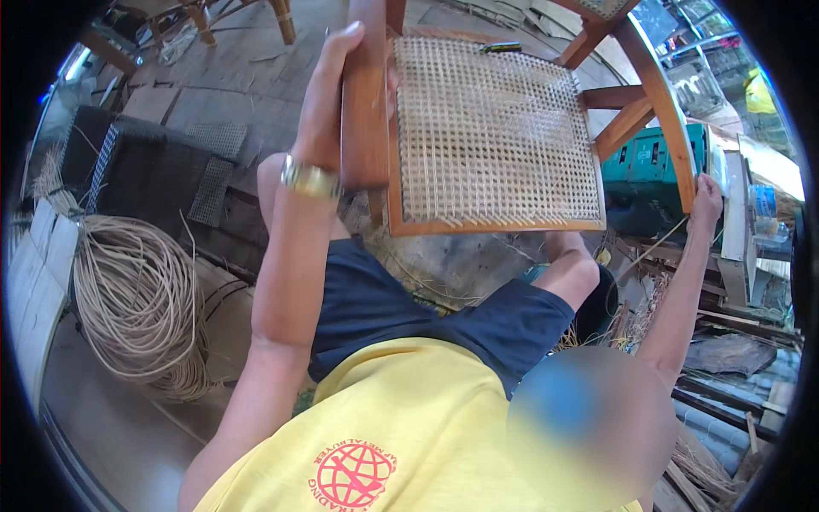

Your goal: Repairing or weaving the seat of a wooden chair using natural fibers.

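A wooden chair point(496, 229) with a woven cane seat point(495, 128) is tilted in front of my knees. My left hand point(328, 81) is closed around its broad wooden piece point(365, 119) at the left, thumb on top and most fingers hidden behind the wood. Out to the right, my right hand point(706, 200) grips the end of a long curved wooden part point(670, 111) of the same chair. A small black and yellow tool point(501, 48), perhaps a cutter, lies near the far edge of the seat.
A large coil of rattan strands point(136, 299) hangs at the left, close to a dark woven box point(153, 171). Beyond the chair's right side stands a green crate point(657, 162). Wood scraps point(729, 354) and loose fibres lie at the lower right. Other furniture legs point(283, 21) stand far left.
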### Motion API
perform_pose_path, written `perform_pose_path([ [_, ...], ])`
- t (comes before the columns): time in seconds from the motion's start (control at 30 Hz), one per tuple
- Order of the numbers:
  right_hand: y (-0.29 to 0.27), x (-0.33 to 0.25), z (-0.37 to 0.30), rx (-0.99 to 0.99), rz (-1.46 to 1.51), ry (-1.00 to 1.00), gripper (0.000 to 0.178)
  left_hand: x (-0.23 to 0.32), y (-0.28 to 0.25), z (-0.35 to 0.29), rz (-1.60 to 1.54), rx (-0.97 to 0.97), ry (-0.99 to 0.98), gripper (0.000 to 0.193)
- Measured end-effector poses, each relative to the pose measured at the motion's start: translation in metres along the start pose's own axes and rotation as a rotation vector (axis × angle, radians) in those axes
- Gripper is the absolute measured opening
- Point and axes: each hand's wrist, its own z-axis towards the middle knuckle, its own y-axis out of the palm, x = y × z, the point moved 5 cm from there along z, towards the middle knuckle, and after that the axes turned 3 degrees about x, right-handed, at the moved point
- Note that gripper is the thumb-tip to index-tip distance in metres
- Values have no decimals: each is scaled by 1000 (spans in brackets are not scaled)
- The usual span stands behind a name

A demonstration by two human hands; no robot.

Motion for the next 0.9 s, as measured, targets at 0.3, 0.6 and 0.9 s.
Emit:
perform_pose_path([
  [0.3,-1,26,33,58,-142,-34,26,-11,14,30,-104,-34,-68,46],
  [0.6,7,27,28,91,-215,-8,30,-24,5,23,-40,-7,49,54],
  [0.9,12,23,34,118,-330,-40,31,-25,14,8,3,36,47,64],
])
